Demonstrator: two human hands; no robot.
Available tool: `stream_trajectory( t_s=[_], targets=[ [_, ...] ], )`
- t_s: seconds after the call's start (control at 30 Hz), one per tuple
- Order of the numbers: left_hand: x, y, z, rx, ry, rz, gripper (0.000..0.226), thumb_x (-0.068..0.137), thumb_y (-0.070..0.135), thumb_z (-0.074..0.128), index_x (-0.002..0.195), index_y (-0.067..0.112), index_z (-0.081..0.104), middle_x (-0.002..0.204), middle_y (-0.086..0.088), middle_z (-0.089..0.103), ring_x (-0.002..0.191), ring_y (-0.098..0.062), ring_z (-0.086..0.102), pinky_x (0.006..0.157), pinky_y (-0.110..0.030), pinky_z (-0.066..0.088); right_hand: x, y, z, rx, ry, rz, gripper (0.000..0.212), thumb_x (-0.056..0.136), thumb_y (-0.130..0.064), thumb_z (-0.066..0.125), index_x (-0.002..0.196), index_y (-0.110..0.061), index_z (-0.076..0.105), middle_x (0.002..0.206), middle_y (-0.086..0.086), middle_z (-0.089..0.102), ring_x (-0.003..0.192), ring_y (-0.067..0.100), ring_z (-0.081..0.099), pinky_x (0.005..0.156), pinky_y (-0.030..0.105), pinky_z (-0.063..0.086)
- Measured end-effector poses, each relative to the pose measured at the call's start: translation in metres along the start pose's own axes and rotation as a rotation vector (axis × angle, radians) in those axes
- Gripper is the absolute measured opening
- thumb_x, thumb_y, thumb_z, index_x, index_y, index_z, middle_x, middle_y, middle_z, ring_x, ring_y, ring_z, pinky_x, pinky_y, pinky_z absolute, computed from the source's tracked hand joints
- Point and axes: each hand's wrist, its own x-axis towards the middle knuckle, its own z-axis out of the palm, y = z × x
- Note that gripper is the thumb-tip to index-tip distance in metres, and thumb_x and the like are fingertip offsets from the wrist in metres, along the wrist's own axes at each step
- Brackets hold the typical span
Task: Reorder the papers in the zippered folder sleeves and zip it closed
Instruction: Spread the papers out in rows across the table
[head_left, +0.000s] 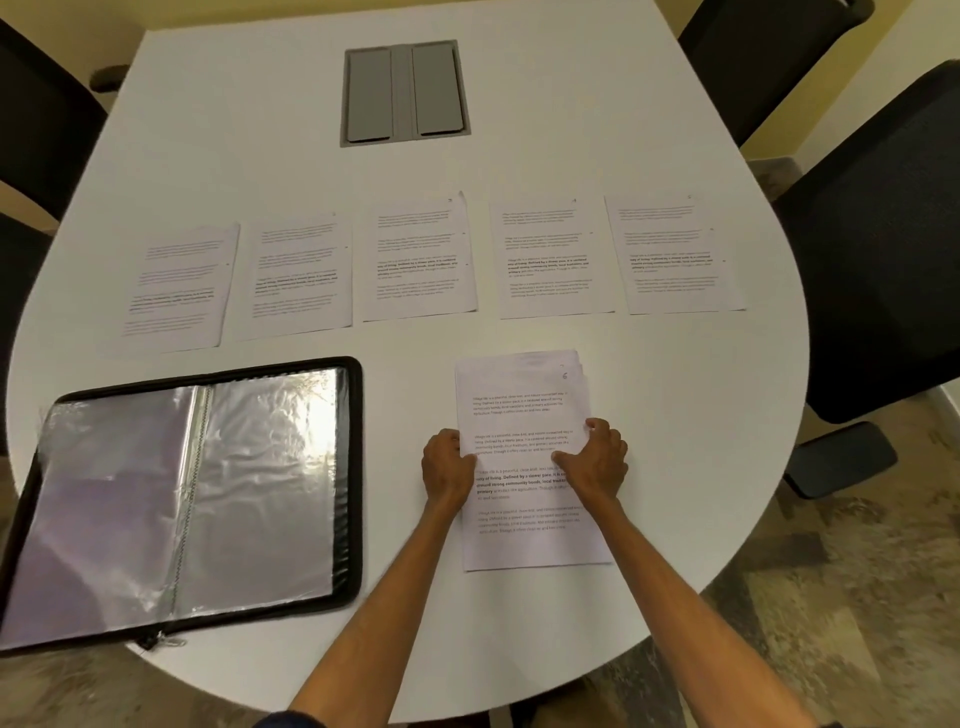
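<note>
A black zippered folder (353, 467) lies open at the near left of the white table, its clear plastic sleeves (260, 467) empty and shiny. To its right a stack of printed papers (519, 400) lies flat, the top sheet marked 6. My left hand (447, 470) holds the stack's left edge, fingers curled over it. My right hand (597, 462) lies on the right side of the stack, thumb on the top sheet and fingers at the right edge. Beyond them several single printed sheets (418, 260) lie side by side in a row across the table.
The white table (675, 389) has a rounded near edge and a grey cable hatch (405, 93) at its far middle. Black office chairs (883, 234) stand at the right, far right and left. Patterned carpet shows below the table edge.
</note>
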Motion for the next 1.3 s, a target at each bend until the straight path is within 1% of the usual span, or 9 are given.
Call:
stream_trajectory(
  t_s=[0.3, 0.53, 0.67, 0.77, 0.83, 0.93, 1.0, 1.17, 1.3],
  targets=[
    [-0.006, 0.009, -0.002, -0.060, 0.101, -0.064, 0.026, 0.081, 0.012, 0.075, 0.103, 0.009, 0.063, 0.093, 0.001, 0.062, 0.087, -0.021, 0.062, 0.076, -0.032, 0.052, 0.007, 0.009, -0.003, 0.070, -0.014, -0.037, 0.064, 0.076, -0.018, 0.079, 0.130, -0.017, 0.043, 0.129, 0.007, 0.057, 0.122, 0.029, 0.048, 0.100, 0.046, 0.037],
    [-0.001, 0.009, -0.005, -0.174, 0.085, -0.177, 0.020, 0.080, 0.010, 0.077, 0.097, 0.005, 0.070, 0.093, -0.009, 0.071, 0.087, -0.025, 0.067, 0.075, -0.028, 0.051, 0.016, 0.015, -0.004, 0.171, 0.060, 0.023, 0.027, 0.083, -0.012, 0.071, 0.107, -0.016, 0.060, 0.097, 0.005, 0.068, 0.093, 0.028, 0.065, 0.084, 0.042, 0.054],
    [0.002, 0.005, -0.010, -0.187, 0.084, -0.174, 0.018, 0.083, 0.010, 0.076, 0.099, 0.003, 0.072, 0.094, -0.010, 0.073, 0.087, -0.025, 0.068, 0.077, -0.028, 0.051, 0.018, 0.013, -0.004, 0.198, 0.107, 0.045, 0.018, 0.087, -0.011, 0.066, 0.105, -0.011, 0.066, 0.101, 0.009, 0.071, 0.093, 0.029, 0.066, 0.082, 0.039, 0.054],
    [0.002, 0.006, -0.012, -0.164, 0.116, -0.131, 0.005, 0.085, 0.008, 0.073, 0.089, 0.010, 0.069, 0.085, -0.008, 0.068, 0.082, -0.023, 0.063, 0.075, -0.028, 0.049, 0.018, 0.008, -0.003, 0.213, 0.145, 0.075, 0.017, 0.090, -0.008, 0.061, 0.107, -0.009, 0.067, 0.106, 0.010, 0.070, 0.097, 0.030, 0.065, 0.081, 0.034, 0.051],
    [0.002, 0.009, -0.015, -0.156, 0.122, -0.130, 0.017, 0.084, 0.007, 0.073, 0.077, 0.014, 0.059, 0.076, -0.004, 0.059, 0.074, -0.022, 0.057, 0.070, -0.027, 0.044, 0.017, 0.005, 0.000, 0.216, 0.165, 0.101, 0.020, 0.089, -0.007, 0.063, 0.108, -0.009, 0.068, 0.109, 0.009, 0.069, 0.102, 0.029, 0.063, 0.082, 0.031, 0.047],
    [0.006, 0.012, -0.016, -0.166, 0.092, -0.180, 0.011, 0.081, 0.010, 0.076, 0.082, 0.004, 0.067, 0.074, 0.000, 0.059, 0.077, -0.027, 0.065, 0.069, -0.030, 0.047, 0.013, 0.000, 0.003, 0.203, 0.181, 0.109, 0.029, 0.089, -0.011, 0.067, 0.118, -0.008, 0.063, 0.119, 0.011, 0.062, 0.110, 0.029, 0.059, 0.088, 0.034, 0.046],
    [0.009, 0.013, -0.014, -0.171, 0.084, -0.213, 0.022, 0.078, 0.012, 0.080, 0.088, -0.003, 0.067, 0.072, -0.002, 0.061, 0.082, -0.031, 0.069, 0.067, -0.029, 0.050, 0.011, -0.005, 0.005, 0.178, 0.176, 0.123, 0.044, 0.089, -0.018, 0.069, 0.129, -0.006, 0.055, 0.129, 0.013, 0.052, 0.118, 0.031, 0.051, 0.094, 0.041, 0.045],
    [0.009, 0.025, -0.015, -0.161, 0.051, -0.244, 0.025, 0.078, 0.009, 0.081, 0.098, 0.004, 0.067, 0.088, -0.002, 0.063, 0.082, -0.021, 0.061, 0.072, -0.028, 0.044, 0.014, -0.012, 0.011, 0.167, 0.118, 0.125, 0.049, 0.086, -0.022, 0.072, 0.129, -0.006, 0.055, 0.125, 0.013, 0.057, 0.117, 0.031, 0.052, 0.096, 0.044, 0.047],
    [0.015, 0.023, -0.014, -0.154, 0.053, -0.279, 0.026, 0.075, 0.009, 0.082, 0.098, 0.004, 0.070, 0.098, -0.007, 0.071, 0.092, -0.027, 0.067, 0.074, -0.028, 0.047, 0.019, -0.010, 0.008, 0.210, 0.134, 0.151, 0.037, 0.084, -0.017, 0.074, 0.117, -0.008, 0.060, 0.114, 0.010, 0.065, 0.105, 0.028, 0.060, 0.086, 0.038, 0.051]
  ],
)
